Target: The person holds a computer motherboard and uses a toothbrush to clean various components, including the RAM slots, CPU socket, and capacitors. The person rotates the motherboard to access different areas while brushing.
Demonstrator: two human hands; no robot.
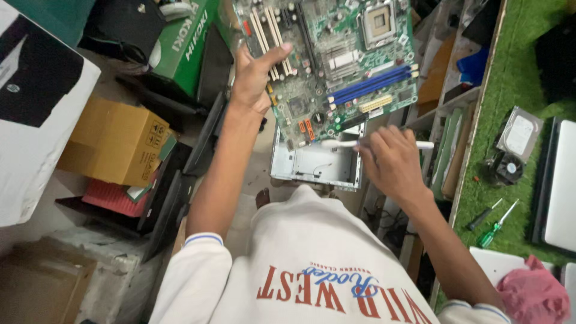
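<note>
A green computer motherboard (pixel 336 54) with blue slots and a square processor socket is held up in front of me. My left hand (pixel 253 75) grips its left edge, thumb lying across the board. My right hand (pixel 391 161) holds a thin white brush (pixel 342 143) just below the board's lower edge. Under the board, an open grey metal computer case (pixel 317 165) lies on the floor. My white printed shirt fills the bottom of the view.
Cardboard boxes (pixel 117 141), a green box (pixel 189 42) and black flat panels (pixel 201 144) crowd the left. At right, a green-turf table (pixel 516 78) carries a hard drive (pixel 519 133), a small fan (pixel 509 168), two screwdrivers (pixel 493 221), a laptop (pixel 561 186) and a pink cloth (pixel 533 294).
</note>
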